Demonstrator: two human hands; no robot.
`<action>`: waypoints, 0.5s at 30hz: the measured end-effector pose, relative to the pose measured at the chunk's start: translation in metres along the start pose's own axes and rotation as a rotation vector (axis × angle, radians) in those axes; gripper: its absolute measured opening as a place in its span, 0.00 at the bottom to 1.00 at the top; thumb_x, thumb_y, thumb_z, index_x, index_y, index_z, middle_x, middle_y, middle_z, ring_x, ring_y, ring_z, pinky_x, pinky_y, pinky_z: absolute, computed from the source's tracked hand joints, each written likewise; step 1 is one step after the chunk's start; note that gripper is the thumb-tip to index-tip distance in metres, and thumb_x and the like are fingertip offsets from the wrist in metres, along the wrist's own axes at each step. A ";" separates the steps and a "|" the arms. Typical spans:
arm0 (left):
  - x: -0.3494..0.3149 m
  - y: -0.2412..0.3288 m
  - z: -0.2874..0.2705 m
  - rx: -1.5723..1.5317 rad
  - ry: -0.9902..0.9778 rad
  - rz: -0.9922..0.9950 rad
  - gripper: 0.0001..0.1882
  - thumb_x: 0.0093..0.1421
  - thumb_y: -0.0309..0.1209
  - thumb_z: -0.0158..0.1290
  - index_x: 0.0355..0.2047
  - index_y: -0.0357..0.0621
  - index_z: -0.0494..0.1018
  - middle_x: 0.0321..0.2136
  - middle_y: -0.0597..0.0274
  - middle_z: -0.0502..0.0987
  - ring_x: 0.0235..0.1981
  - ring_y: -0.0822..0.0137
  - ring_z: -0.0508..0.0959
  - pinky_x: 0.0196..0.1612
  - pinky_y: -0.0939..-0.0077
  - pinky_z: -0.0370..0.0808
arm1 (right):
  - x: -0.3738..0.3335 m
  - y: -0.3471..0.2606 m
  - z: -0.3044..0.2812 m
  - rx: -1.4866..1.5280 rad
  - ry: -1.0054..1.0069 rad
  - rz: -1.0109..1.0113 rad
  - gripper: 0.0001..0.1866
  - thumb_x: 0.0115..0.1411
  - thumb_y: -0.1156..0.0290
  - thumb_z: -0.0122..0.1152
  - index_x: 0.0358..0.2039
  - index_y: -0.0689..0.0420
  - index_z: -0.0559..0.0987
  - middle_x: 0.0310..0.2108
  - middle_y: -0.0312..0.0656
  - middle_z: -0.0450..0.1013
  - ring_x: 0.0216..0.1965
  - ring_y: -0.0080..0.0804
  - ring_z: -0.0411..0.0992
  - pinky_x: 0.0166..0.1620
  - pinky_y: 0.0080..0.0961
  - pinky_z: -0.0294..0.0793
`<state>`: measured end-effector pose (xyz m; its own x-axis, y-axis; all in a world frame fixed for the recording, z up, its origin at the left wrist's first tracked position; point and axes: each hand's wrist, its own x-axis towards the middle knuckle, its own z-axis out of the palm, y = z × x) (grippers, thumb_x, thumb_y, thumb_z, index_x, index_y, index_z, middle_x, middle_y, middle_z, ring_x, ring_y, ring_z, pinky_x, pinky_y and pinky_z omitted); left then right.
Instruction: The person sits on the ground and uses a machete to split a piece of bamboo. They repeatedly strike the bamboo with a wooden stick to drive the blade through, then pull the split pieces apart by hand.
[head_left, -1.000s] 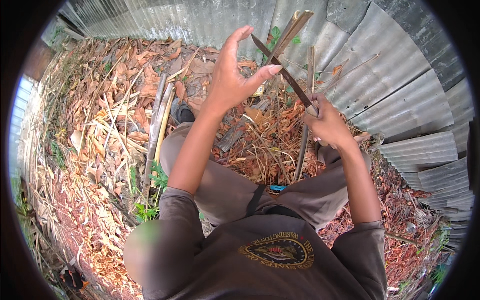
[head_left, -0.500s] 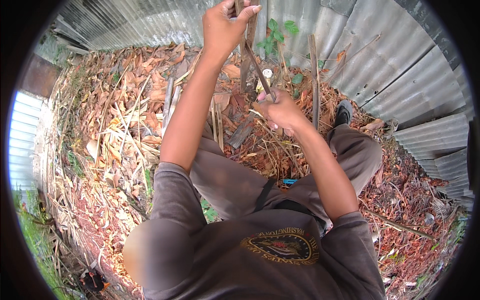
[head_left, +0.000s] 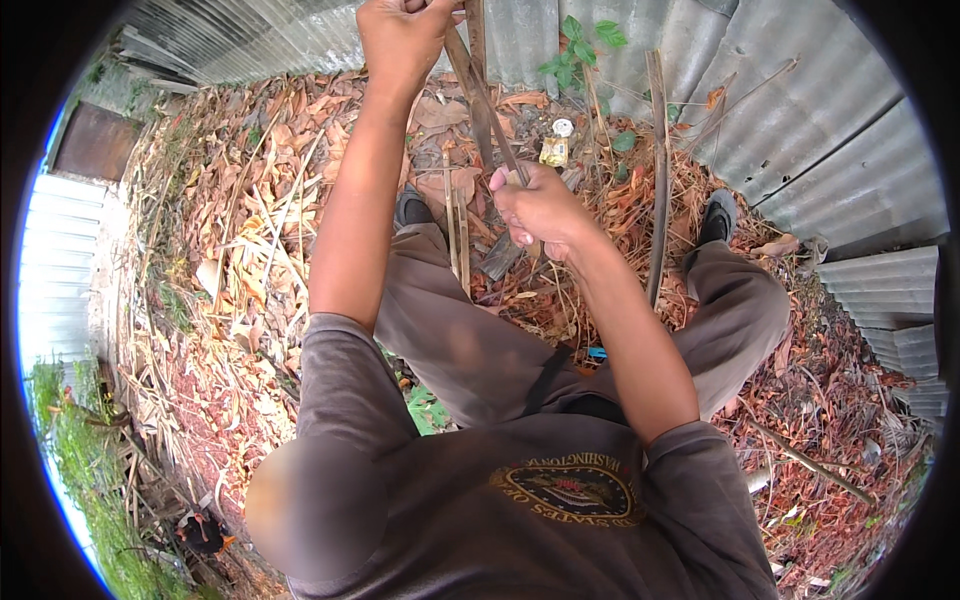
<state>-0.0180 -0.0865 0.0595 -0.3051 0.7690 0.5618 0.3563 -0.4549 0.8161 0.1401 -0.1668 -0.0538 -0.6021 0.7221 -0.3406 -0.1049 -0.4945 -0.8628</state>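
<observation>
My left hand point(head_left: 405, 45) is at the top edge, fingers closed round the upper part of a weathered strip of wood or bamboo point(head_left: 479, 125); its fingertips are partly cut off. Lower and to the right, my right hand point(head_left: 540, 210) grips the handle of a knife with a long, narrow dark blade point(head_left: 503, 140). The blade slants up and left and crosses the strip, apparently against it. The strip leans with its lower end near the leaf litter. Another upright slat point(head_left: 476, 22) shows behind it by my left hand.
Corrugated metal sheets point(head_left: 840, 150) form a fence ahead and right. A tall split stake point(head_left: 657, 180) stands right of my right hand. Thin sticks point(head_left: 457, 225) rise between my legs. Dry leaves point(head_left: 240, 200) cover the ground, with a yellow wrapper point(head_left: 553, 151) near a green plant point(head_left: 575, 55).
My left hand has shifted left with the strip, which leans more now. The knife stays in my right hand, its blade still crossing the strip. My left shoe has come into view.
</observation>
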 end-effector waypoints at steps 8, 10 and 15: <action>0.003 0.002 -0.017 0.117 -0.003 0.062 0.13 0.56 0.32 0.63 0.34 0.33 0.79 0.26 0.62 0.80 0.28 0.73 0.79 0.31 0.78 0.75 | 0.009 0.007 0.008 0.059 -0.036 -0.004 0.03 0.60 0.76 0.55 0.32 0.58 0.69 0.15 0.30 0.60 0.11 0.16 0.54 0.13 0.21 0.54; 0.003 0.004 -0.018 0.104 0.033 0.072 0.13 0.55 0.32 0.63 0.34 0.33 0.79 0.26 0.62 0.80 0.28 0.74 0.78 0.31 0.79 0.75 | 0.018 0.005 -0.005 0.675 -0.566 0.136 0.04 0.58 0.79 0.53 0.34 0.57 0.69 0.16 0.31 0.59 0.11 0.16 0.53 0.13 0.20 0.54; 0.002 -0.003 -0.041 0.096 0.154 -0.017 0.13 0.55 0.33 0.64 0.33 0.33 0.80 0.27 0.61 0.81 0.26 0.74 0.78 0.29 0.81 0.74 | 0.030 0.018 -0.003 -0.282 0.065 -0.073 0.14 0.53 0.77 0.55 0.42 0.62 0.70 0.25 0.42 0.67 0.21 0.29 0.64 0.28 0.29 0.65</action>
<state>-0.0559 -0.1016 0.0639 -0.4409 0.6950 0.5679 0.4307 -0.3913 0.8133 0.1224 -0.1522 -0.0807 -0.5479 0.7850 -0.2890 0.0830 -0.2928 -0.9526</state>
